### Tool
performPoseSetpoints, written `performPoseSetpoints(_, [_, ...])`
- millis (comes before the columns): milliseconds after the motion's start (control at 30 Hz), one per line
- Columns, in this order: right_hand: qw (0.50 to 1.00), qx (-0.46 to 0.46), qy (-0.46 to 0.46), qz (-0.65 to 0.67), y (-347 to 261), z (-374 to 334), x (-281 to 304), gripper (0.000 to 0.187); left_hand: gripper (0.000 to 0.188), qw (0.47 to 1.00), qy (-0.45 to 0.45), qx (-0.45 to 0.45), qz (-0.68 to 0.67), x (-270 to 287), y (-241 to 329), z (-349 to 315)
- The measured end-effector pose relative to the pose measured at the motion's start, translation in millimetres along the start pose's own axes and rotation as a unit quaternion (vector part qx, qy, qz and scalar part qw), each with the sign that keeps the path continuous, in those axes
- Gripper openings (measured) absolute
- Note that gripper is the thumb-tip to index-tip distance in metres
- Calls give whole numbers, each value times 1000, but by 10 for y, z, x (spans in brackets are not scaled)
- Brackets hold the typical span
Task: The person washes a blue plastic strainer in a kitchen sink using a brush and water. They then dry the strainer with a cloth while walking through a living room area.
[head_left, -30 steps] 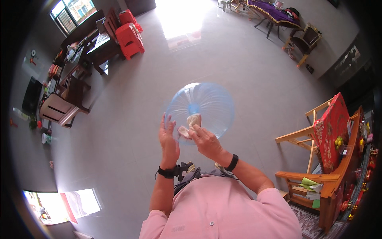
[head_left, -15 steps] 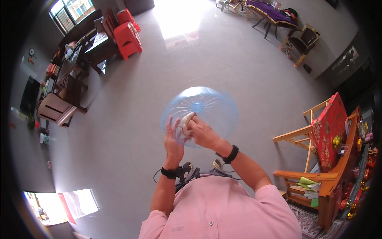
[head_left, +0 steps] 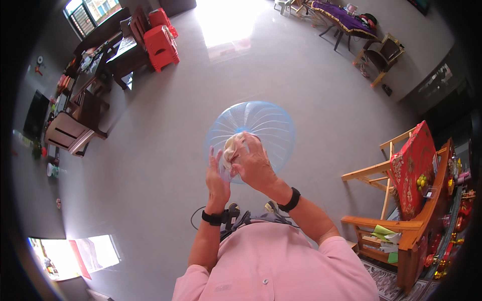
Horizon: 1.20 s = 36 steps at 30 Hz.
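Observation:
A round, see-through blue fan grille (head_left: 271, 123) with curved ribs and a small hub is held up in front of me, above the floor. My left hand (head_left: 218, 183) grips its near left edge, with the thumb and fingers on either side of the rim. Against the face of the grille, just below the hub, my right hand (head_left: 255, 165) presses a crumpled beige cloth (head_left: 231, 146). The fingers of that hand are spread over the cloth and hide part of it.
Red stacked stools (head_left: 161, 47) and dark wooden furniture (head_left: 83, 118) stand at the left. At the right are a wooden bench (head_left: 386, 223) and a red patterned panel (head_left: 415, 168) on wooden legs. A table with a purple cloth (head_left: 341, 20) is far right. Grey tiled floor (head_left: 150, 165) lies below.
My right hand has moved the cloth slightly up and left over the grille, its fingers now spread flatter. The grille has tilted to face me more squarely. My left hand keeps its hold.

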State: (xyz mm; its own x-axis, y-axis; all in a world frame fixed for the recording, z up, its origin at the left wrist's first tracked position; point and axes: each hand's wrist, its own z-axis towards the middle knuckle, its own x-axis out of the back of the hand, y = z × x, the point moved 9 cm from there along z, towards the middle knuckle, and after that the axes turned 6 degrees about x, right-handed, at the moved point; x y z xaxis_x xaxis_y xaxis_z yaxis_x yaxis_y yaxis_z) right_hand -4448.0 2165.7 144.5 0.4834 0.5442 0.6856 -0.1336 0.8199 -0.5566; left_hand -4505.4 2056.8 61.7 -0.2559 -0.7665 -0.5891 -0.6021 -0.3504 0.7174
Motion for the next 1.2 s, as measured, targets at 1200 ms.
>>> performPoseSetpoints(1200, [990, 86, 3, -112, 111, 76, 18, 20, 70, 994, 11, -18, 104, 154, 158, -15])
